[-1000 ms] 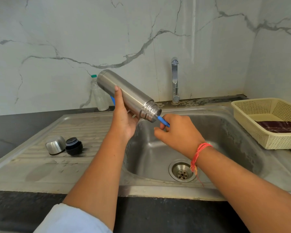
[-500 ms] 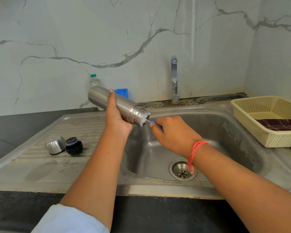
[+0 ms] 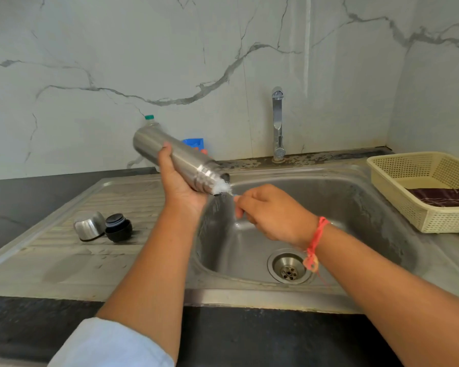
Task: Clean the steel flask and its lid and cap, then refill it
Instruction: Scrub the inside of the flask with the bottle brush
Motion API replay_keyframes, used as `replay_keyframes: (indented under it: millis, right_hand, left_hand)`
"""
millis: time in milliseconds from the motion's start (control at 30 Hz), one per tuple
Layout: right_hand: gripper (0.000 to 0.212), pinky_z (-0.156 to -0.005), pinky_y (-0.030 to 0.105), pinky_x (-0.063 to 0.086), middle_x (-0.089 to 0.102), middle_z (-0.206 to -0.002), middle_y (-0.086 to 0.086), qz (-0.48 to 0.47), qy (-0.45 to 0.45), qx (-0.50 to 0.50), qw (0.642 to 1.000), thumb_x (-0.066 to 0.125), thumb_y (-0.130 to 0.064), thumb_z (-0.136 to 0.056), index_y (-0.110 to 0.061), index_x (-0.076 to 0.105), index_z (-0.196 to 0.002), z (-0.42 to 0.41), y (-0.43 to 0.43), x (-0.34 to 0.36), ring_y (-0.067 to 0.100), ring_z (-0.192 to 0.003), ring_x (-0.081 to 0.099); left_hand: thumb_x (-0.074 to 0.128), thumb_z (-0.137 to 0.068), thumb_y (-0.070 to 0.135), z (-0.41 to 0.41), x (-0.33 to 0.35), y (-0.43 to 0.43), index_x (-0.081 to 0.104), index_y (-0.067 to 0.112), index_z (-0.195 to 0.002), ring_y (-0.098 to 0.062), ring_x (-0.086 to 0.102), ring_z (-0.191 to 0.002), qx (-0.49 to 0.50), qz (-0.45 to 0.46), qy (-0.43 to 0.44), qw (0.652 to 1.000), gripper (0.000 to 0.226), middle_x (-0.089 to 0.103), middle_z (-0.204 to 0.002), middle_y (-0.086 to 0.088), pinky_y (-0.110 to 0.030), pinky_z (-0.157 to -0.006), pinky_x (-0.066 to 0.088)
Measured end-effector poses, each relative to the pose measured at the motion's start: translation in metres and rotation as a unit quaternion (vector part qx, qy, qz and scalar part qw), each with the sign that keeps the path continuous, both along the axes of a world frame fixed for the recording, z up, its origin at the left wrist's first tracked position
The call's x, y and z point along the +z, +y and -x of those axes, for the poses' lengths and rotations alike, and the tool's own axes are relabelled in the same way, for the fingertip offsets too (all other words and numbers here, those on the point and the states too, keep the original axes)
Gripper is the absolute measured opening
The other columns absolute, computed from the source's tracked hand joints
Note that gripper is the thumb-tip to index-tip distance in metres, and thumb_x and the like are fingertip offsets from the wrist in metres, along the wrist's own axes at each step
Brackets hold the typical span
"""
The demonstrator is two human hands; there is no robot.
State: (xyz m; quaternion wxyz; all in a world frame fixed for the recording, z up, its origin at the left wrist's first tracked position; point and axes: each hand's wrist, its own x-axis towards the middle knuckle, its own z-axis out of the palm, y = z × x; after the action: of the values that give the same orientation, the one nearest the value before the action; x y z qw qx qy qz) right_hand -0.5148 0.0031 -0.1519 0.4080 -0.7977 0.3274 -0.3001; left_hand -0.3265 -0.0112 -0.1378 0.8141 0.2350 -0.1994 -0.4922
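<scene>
- A pale sleeve point(image 3: 112, 343) is covering the left forearm at the near edge.
- The drain point(image 3: 289, 266) is sitting in the floor of the sink basin point(image 3: 355, 207), and a red thread band point(image 3: 317, 239) is circling the right wrist above it.
- The steel cap point(image 3: 89, 225) and the black lid point(image 3: 118, 227) are lying on their sides, touching, on the ribbed drainboard point(image 3: 51, 260) at left, well apart from the flask.
- The right hand point(image 3: 273, 213) is curling its fingers round the thin, blurred stem of a bottle brush point(image 3: 221, 188), whose white bristles are showing at the flask's mouth.
- The left hand point(image 3: 180, 189) is wrapping its fingers and thumb round the flask point(image 3: 191, 160) from below, holding it in the air over the basin's left rim.
- The flask is showing as a plain brushed-steel cylinder with a ridged neck, uncapped. Its long axis is tilting, with the base raised to the far left and the mouth pointing down and right toward the basin.
- A cream basket point(image 3: 408, 170) is holding a dark cloth point(image 3: 440, 196) at right.
- A blue object point(image 3: 194, 143) and a green-topped plastic bottle point(image 3: 149, 120) are standing behind the flask, and the tap point(image 3: 278, 123) is rising at the far wall.
</scene>
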Motion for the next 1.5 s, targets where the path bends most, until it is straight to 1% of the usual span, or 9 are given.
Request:
replay_keyframes:
  millis: [100,233,367,467,567,667,1067,1333,1500]
  right_hand:
    - [0.037,-0.034,0.021,0.025,0.039,-0.049,-0.004,-0.068,-0.05,0.007,0.996,0.051,-0.028,-0.101,-0.018,0.064,-0.068,-0.011,0.002,-0.001,0.011,-0.038,0.033]
    - [0.038,-0.036,0.014,0.026,0.041,-0.048,-0.009,-0.007,0.0,0.013,1.0,0.051,-0.032,-0.102,-0.017,0.065,-0.071,0.006,-0.002,-0.001,0.006,-0.037,0.034]
    - [0.034,-0.035,0.02,0.023,0.038,-0.046,-0.007,-0.096,-0.056,-0.001,0.994,0.049,-0.027,-0.101,-0.016,0.062,-0.071,-0.012,0.0,-0.001,0.009,-0.036,0.031]
    - [0.038,-0.039,0.015,0.03,0.041,-0.041,-0.01,0.022,-0.008,-0.022,0.999,0.05,-0.031,-0.102,-0.016,0.063,-0.069,-0.001,-0.003,0.001,0.004,-0.037,0.039]
    - [0.044,-0.057,0.031,0.04,0.049,-0.05,-0.005,0.156,0.091,-0.052,0.982,0.048,-0.036,-0.102,-0.01,0.059,-0.069,0.014,-0.005,-0.001,0.013,-0.055,0.05]
    - [0.049,-0.055,0.035,0.031,0.046,-0.053,-0.001,0.212,0.132,-0.07,0.966,0.047,-0.037,-0.102,-0.014,0.043,-0.06,0.012,-0.007,-0.006,0.017,-0.055,0.046]
    - [0.05,-0.055,0.035,0.032,0.037,-0.054,-0.003,0.303,0.163,-0.077,0.936,0.044,-0.043,-0.103,-0.02,0.036,-0.059,0.008,-0.011,-0.006,0.018,-0.052,0.037]
    - [0.029,-0.059,0.034,0.037,0.057,-0.078,-0.003,0.399,0.24,-0.125,0.876,0.043,-0.042,-0.104,-0.023,0.055,-0.086,0.031,-0.011,0.009,0.027,-0.08,0.059]
    - [0.037,-0.063,0.036,0.05,0.066,-0.08,-0.004,0.335,0.213,-0.137,0.908,0.044,-0.053,-0.101,-0.025,0.067,-0.093,0.028,-0.024,0.001,0.024,-0.079,0.062]
  left_hand:
    - [0.064,-0.09,0.056,0.011,0.004,0.001,0.062,0.006,-0.107,-0.022,0.068,-0.075,-0.011,-0.003,-0.039,0.999,0.053,0.067,-0.087,-0.01,-0.032,-0.066,0.057]
    - [0.065,-0.088,0.054,-0.008,0.004,0.001,0.058,0.006,-0.115,-0.024,0.068,-0.072,0.01,0.024,0.01,1.0,0.055,0.066,-0.088,-0.011,-0.033,-0.065,0.057]
    - [0.067,-0.089,0.055,0.02,0.001,-0.004,0.062,0.003,-0.112,-0.022,0.069,-0.079,-0.021,0.006,-0.039,0.999,0.057,0.067,-0.094,-0.011,-0.033,-0.067,0.058]
    - [0.066,-0.09,0.053,0.018,0.009,-0.002,0.063,0.004,-0.104,-0.022,0.069,-0.078,-0.012,0.003,-0.035,0.999,0.052,0.067,-0.087,-0.011,-0.034,-0.068,0.058]
    - [0.067,-0.09,0.054,0.002,0.008,0.0,0.063,0.008,-0.107,-0.024,0.07,-0.071,0.026,-0.049,-0.028,0.998,0.049,0.068,-0.086,-0.012,-0.034,-0.066,0.059]
    - [0.072,-0.087,0.051,-0.02,0.005,-0.003,0.063,0.011,-0.117,-0.026,0.071,-0.074,0.064,-0.082,-0.001,0.995,0.051,0.069,-0.094,-0.01,-0.041,-0.065,0.06]
    - [0.084,-0.08,0.043,-0.055,0.003,-0.009,0.063,0.01,-0.122,-0.03,0.078,-0.088,0.169,-0.11,0.031,0.979,0.058,0.076,-0.112,-0.013,-0.052,-0.076,0.063]
    - [0.085,-0.082,0.042,-0.077,0.0,-0.003,0.061,0.011,-0.123,-0.03,0.079,-0.078,0.251,-0.134,0.076,0.956,0.057,0.076,-0.104,-0.01,-0.055,-0.073,0.064]
    - [0.086,-0.081,0.04,-0.069,-0.002,-0.005,0.06,0.011,-0.125,-0.032,0.079,-0.082,0.237,-0.116,0.066,0.962,0.059,0.076,-0.107,-0.012,-0.056,-0.076,0.064]
